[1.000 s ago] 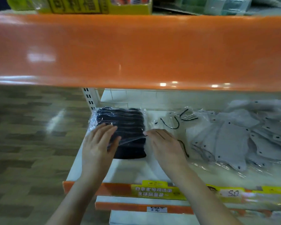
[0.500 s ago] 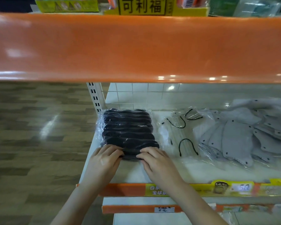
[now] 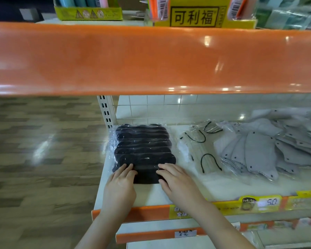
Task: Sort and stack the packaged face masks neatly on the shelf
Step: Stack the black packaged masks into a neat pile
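Both hands (image 3: 119, 186) (image 3: 178, 182) slid nearer; black mask pack (image 3: 143, 150) on shelf (image 3: 151, 194).

hands (image 3: 147, 184) pressing black mask pack (image 3: 144, 150), shelf (image 3: 151, 194)

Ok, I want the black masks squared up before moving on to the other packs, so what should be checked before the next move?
1. Black mask stack sits on the shelf, at its left end: ok.
2. Both hands on it: left hand and right hand rest fingers on its near edge: ok.
3. Stack edges aligned: the packs step forward like a fan: not ok.
4. Gap to the beige masks: a strip of bare shelf shows between them: ok.
5. Grey masks stacked: spread out, overlapping: not ok.
6. Count of black packs: cannot tell.
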`<control>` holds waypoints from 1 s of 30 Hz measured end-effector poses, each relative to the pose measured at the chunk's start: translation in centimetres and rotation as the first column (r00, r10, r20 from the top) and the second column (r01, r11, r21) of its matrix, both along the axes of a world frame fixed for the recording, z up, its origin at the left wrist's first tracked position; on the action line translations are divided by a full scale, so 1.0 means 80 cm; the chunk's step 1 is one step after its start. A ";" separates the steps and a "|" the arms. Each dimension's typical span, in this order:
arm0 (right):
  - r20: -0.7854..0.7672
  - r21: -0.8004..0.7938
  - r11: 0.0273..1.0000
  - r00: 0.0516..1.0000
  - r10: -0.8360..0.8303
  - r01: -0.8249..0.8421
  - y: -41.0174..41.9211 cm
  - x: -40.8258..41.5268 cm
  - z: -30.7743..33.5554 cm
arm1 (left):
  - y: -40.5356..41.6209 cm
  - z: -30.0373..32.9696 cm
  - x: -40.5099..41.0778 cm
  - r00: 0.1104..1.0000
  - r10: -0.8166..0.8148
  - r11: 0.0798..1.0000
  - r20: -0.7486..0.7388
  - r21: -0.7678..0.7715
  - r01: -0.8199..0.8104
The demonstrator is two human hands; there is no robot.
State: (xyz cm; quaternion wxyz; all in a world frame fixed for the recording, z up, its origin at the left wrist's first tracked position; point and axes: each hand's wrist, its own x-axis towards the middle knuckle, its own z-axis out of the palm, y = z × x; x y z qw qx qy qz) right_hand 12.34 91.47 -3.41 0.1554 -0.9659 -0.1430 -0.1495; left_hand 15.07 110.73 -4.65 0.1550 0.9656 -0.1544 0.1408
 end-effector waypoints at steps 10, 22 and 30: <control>-0.252 -0.042 0.998 0.967 0.030 -0.042 0.016 0.007 0.014 | 0.019 0.025 0.048 0.975 0.149 0.858 -0.167 -0.469 -0.212; -0.193 -0.023 1.000 0.981 0.015 -0.020 0.040 0.031 0.007 | 0.032 0.028 0.087 0.948 0.213 0.865 -0.235 -0.406 -0.295; -0.320 0.168 0.865 0.856 -0.406 0.473 0.026 0.062 0.027 | 0.024 0.053 0.101 0.929 0.160 0.787 -0.333 -0.526 -0.324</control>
